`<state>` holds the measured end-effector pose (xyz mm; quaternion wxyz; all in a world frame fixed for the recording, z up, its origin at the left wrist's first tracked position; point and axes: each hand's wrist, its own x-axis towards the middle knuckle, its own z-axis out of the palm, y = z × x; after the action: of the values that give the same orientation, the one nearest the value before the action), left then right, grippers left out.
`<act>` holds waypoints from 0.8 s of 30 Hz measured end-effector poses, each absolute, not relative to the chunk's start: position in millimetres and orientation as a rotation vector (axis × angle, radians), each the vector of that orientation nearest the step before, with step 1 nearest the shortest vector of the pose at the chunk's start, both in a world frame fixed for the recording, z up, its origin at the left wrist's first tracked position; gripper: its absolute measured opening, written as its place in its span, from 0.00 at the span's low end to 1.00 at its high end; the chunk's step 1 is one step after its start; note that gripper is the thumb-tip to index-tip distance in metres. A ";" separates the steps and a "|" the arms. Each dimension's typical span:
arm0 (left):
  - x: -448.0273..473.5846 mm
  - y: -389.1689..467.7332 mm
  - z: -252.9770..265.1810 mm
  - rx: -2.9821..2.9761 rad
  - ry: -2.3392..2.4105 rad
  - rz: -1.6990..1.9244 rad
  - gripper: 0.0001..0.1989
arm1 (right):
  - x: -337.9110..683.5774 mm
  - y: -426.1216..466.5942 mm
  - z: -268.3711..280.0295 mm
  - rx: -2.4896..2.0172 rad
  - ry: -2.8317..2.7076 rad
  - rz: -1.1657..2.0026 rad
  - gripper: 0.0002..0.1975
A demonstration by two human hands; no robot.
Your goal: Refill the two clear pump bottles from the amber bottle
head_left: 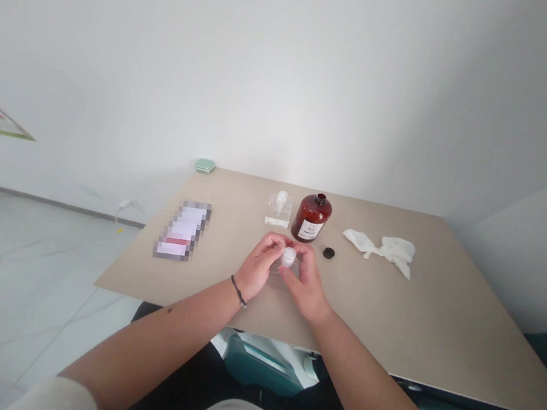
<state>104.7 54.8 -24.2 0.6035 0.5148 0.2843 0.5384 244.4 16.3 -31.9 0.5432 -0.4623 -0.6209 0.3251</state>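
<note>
Low over the table's front half, my two hands meet around a small clear bottle [275, 268] topped by a round white cap [289, 257]. My left hand [256, 268] is closed on the clear body, mostly hiding it. The thumb and forefinger of my right hand [311, 284] close about the white cap. Just beyond my hands stands a brown bottle [307, 208] with a white label and an uncovered neck. Its likely lid, a small black cap [329, 253], lies to the right. Left of the brown bottle is a clear square bottle [279, 211] with a white top.
Crumpled white tissue [396, 251] lies on the right of the beige table [420, 318]. A blurred-out phone [183, 230] rests at the left. In the far left corner is a small green box [205, 166]. A white wall [292, 66] rises behind the table.
</note>
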 end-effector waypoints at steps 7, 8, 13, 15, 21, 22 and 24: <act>113.3 48.0 -15.9 1.140 0.743 1.307 0.10 | 239.4 22.0 -30.6 -1.134 -1.290 0.822 0.14; 114.4 47.3 -15.4 1.136 0.748 1.314 0.11 | 240.2 22.3 -30.1 -1.118 -1.296 0.830 0.14; 114.8 47.3 -15.7 1.164 0.728 1.297 0.11 | 243.1 21.5 -31.9 -1.082 -1.316 0.833 0.15; 113.8 47.9 -16.1 1.175 0.712 1.288 0.12 | 242.7 21.5 -33.4 -1.106 -1.304 0.816 0.17; 111.6 49.4 -17.4 1.177 0.682 1.291 0.13 | 245.5 22.0 -31.6 -1.083 -1.370 0.794 0.14; 111.6 49.5 -17.9 1.177 0.680 1.291 0.13 | 246.2 21.8 -31.0 -1.078 -1.399 0.790 0.14; 111.7 49.7 -18.9 1.173 0.671 1.287 0.14 | 246.6 21.5 -30.7 -1.080 -1.411 0.788 0.16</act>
<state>111.7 49.7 -18.9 0.5953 0.5050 0.2890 0.5542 246.6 21.5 -30.7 0.5637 -0.4587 -0.5997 0.3350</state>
